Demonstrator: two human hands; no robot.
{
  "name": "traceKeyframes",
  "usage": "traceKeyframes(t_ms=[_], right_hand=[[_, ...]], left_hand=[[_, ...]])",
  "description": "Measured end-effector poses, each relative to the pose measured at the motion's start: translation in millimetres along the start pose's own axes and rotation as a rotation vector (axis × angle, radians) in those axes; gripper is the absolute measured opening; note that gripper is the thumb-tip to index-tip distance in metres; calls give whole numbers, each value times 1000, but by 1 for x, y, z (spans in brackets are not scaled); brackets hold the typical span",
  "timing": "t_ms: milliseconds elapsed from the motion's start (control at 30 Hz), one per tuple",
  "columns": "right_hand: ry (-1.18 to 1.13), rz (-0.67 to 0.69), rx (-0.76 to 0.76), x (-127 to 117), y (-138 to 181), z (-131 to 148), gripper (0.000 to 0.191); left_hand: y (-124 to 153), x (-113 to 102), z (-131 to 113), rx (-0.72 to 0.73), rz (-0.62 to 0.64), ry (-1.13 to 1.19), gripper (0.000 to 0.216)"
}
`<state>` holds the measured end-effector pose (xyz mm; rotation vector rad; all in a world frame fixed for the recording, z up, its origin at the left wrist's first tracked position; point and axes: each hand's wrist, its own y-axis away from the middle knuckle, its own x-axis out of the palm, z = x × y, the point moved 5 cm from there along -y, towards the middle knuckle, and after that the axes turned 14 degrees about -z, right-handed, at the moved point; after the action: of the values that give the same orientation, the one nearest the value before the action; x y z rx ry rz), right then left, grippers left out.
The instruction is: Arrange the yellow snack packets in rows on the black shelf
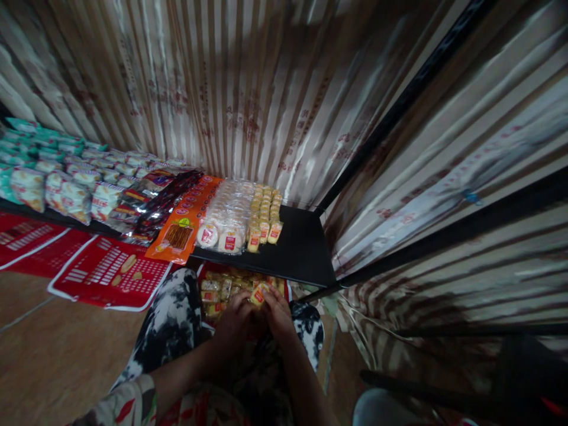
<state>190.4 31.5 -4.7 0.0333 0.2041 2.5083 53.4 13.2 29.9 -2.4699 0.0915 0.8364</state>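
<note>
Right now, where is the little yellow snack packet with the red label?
In the head view it sits low and centre: the yellow snack packet is pinched between the left hand and right hand, above the box of packets, below the black shelf.

The head camera is looking forward and steeply down from above the person's lap, facing a low black shelf (pixel 302 248) backed by striped sheeting (pixel 248 89). The hands are sitting close beneath the lens (near the bottom edge), the shelf just beyond.
</note>
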Motion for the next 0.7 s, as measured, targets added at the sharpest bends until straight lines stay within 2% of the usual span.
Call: traceKeyframes(t_ms=[67,133,233,300,500,600,700], right_hand=[[-136,55,185,4,1,1,41],[-215,55,250,6,2,8,44],[-238,21,210,6,2,22,41],[-232,31,183,8,1,31,41],[-193,77,91,12,-7,50,57],[-182,-13,85,12,-14,48,62],[-142,-66,62,14,-23,43,51]], left_hand=[[-3,-5,-3,-58,-30,47,23],[-8,-10,-5,-161,-87,86,21],[-15,-12,-3,-329,-152,149,15],[-19,-8,-1,-390,-152,195,12],[-30,10,16,-626,-199,315,10],[-42,16,16,-648,-243,383,12],[-55,22,13,-606,-280,388,9]])
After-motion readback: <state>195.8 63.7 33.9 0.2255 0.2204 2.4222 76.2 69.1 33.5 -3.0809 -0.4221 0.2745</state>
